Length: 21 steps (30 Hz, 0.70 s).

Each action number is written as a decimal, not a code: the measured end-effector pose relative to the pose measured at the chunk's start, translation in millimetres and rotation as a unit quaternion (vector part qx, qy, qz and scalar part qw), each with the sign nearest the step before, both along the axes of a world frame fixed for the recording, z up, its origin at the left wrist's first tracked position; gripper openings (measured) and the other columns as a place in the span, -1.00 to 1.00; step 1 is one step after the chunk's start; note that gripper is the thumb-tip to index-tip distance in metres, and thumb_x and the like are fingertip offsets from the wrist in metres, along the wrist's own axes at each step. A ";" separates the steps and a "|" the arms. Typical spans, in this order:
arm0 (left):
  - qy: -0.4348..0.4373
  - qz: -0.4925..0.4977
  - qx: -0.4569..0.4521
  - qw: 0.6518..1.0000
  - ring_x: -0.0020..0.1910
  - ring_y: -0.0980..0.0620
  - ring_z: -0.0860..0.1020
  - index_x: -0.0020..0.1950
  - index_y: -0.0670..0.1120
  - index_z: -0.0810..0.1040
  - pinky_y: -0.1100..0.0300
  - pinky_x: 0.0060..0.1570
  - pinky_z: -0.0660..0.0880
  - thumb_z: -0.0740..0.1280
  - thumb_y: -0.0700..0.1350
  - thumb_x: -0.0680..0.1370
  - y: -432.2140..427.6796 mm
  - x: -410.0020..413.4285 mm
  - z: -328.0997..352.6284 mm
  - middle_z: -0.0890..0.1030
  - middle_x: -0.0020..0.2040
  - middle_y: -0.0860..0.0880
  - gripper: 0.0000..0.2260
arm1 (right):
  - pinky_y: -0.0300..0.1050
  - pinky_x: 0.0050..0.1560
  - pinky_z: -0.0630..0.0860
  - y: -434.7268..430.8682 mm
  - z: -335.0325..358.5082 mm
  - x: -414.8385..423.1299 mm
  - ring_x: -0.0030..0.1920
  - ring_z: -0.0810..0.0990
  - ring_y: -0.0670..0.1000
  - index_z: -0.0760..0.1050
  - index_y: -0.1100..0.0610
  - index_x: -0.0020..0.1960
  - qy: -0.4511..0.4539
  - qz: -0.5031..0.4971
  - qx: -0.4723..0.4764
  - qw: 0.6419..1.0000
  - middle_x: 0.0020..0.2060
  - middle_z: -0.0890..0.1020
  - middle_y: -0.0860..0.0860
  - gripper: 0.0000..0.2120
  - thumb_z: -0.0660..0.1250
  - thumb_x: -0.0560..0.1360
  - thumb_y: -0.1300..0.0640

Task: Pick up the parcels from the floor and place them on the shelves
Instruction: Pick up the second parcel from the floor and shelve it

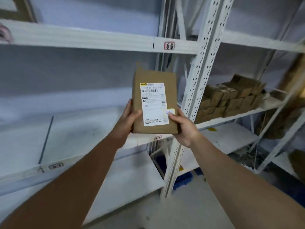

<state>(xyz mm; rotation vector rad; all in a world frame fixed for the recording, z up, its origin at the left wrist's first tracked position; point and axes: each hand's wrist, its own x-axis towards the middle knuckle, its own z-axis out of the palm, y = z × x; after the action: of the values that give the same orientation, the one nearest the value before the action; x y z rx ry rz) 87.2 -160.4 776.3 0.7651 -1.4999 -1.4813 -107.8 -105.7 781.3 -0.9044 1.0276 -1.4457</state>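
Note:
A flat brown cardboard parcel (168, 80) with a white shipping label is held up in front of the white metal shelves (92, 38). My left hand (127, 119) grips its lower left edge, thumb on the front. My right hand (184, 125) grips the lower right corner, thumb pressed on the label. The parcel is in the air, above the middle shelf board (74, 134) and just left of the perforated upright (196, 83).
Several small brown boxes (231, 96) are stacked on the right-hand unit's shelf. A lower shelf board (132, 176) lies below. A blue bin (182, 179) sits on the floor behind the upright. More brown packages (295, 76) crowd the far right.

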 end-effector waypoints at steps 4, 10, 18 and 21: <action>0.004 0.032 -0.113 0.993 0.31 0.02 0.53 0.54 0.18 0.14 0.01 0.26 0.50 0.24 -0.06 0.61 -1.2 15.1 66.7 0.48 0.40 0.09 -0.46 | 0.12 0.27 0.48 -5.2 63.6 20.1 0.26 0.57 0.12 0.19 -0.07 0.52 0.038 -0.017 -0.072 0.997 0.33 0.55 0.06 -0.38 0.26 0.54 0.29; -0.068 0.078 -0.246 0.964 0.32 0.05 0.52 0.49 0.33 0.10 -0.04 0.35 0.44 0.32 -0.09 0.56 -3.1 31.2 130.3 0.51 0.38 0.09 -0.37 | 0.22 0.29 0.47 -7.5 116.0 40.7 0.32 0.53 0.17 0.18 -0.03 0.52 0.078 -0.069 -0.177 0.979 0.34 0.53 0.12 -0.36 0.19 0.54 0.41; -0.084 0.175 -0.307 0.932 0.33 0.14 0.47 0.55 0.19 0.08 -0.02 0.37 0.43 0.31 -0.21 0.54 -4.9 15.4 168.9 0.46 0.43 0.10 -0.31 | -0.02 0.39 0.41 -25.1 151.7 49.9 0.35 0.46 -0.02 0.15 0.02 0.53 0.173 -0.186 -0.242 0.936 0.38 0.49 0.06 -0.33 0.14 0.52 0.47; -0.094 0.206 -0.326 0.918 0.37 0.07 0.45 0.56 0.15 0.08 -0.01 0.35 0.45 0.29 -0.22 0.56 -11.1 -0.3 189.2 0.44 0.44 0.08 -0.34 | -0.25 0.31 0.45 -35.2 168.2 43.0 0.36 0.41 -0.10 0.08 -0.07 0.55 0.203 -0.217 -0.262 0.918 0.43 0.42 -0.03 -0.32 0.16 0.56 0.39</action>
<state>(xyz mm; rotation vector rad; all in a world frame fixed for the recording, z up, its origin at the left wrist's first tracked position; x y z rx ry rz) 86.8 -171.5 965.4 0.7526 -1.7040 -0.5445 -64.8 -140.8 949.6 -1.4755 1.2184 -2.0169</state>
